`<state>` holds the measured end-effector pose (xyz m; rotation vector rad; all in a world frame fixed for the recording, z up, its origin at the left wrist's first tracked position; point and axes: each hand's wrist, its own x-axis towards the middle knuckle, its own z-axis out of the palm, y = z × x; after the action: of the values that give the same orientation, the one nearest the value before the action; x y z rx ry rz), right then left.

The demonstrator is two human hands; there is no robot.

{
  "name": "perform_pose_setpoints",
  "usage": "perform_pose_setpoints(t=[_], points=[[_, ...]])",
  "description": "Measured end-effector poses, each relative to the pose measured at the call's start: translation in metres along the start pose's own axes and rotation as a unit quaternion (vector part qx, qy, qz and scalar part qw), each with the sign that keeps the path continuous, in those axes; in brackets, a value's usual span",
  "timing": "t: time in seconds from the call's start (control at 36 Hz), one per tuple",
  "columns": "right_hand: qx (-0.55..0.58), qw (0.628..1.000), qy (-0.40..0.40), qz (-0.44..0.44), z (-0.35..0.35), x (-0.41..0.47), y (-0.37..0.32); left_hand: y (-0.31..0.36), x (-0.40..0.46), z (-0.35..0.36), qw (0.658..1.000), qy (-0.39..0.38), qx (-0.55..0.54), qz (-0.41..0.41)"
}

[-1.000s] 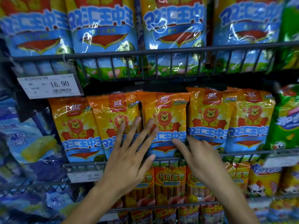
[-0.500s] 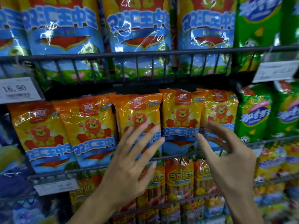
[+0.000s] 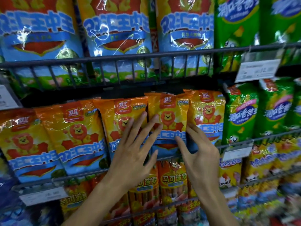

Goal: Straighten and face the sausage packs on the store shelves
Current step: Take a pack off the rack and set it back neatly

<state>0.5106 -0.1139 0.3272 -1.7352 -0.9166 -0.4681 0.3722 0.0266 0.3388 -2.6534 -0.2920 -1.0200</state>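
Observation:
A row of orange sausage packs with a lion picture stands on the middle wire shelf (image 3: 234, 145). My left hand (image 3: 135, 149) lies with straight, spread fingers on the front of the third pack (image 3: 120, 111), its fingertips reaching the fourth pack (image 3: 169, 115). My right hand (image 3: 202, 154) holds the fourth pack's right edge, thumb on the blue front and fingers slipped between it and the fifth pack (image 3: 210, 110). Two more orange packs (image 3: 26, 141) (image 3: 76, 131) lean a little to the left.
Large blue sausage packs (image 3: 117, 30) fill the upper wire shelf. Green packs (image 3: 241, 111) stand to the right of the orange row. Smaller orange and yellow packs (image 3: 172, 178) fill the shelf below. White price tags (image 3: 257, 70) hang on the shelf rails.
The view has swung right along the shelf. Both hands moved up onto the fourth orange pack; my right hand, hovering before, now holds that pack's right edge.

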Motion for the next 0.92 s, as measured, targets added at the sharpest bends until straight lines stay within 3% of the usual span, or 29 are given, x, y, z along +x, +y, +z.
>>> perform_pose_setpoints(t=[0.22, 0.64, 0.72, 0.78, 0.86, 0.92], points=[[0.098, 0.994, -0.005, 0.052, 0.002, 0.009, 0.015, 0.001, 0.003, -0.001, 0.999, 0.021, -0.029, -0.003], [0.004, 0.986, -0.162, -0.034, -0.01, 0.033, 0.02, -0.004, 0.009, -0.003, 0.999, 0.043, 0.009, 0.007], [0.007, 0.988, -0.149, -0.026, -0.008, 0.021, 0.016, -0.004, 0.02, -0.007, 0.999, 0.034, 0.035, 0.008], [0.027, 0.995, -0.085, -0.036, -0.008, 0.013, 0.015, -0.004, 0.026, -0.008, 0.998, 0.019, 0.051, 0.007], [0.044, 0.99, 0.025, -0.13, -0.005, 0.009, 0.013, -0.007, 0.029, -0.006, 0.997, 0.0, 0.075, 0.002], [0.041, 0.98, 0.01, -0.194, 0.002, 0.015, 0.012, -0.006, 0.03, -0.006, 0.996, -0.009, 0.092, -0.001]])
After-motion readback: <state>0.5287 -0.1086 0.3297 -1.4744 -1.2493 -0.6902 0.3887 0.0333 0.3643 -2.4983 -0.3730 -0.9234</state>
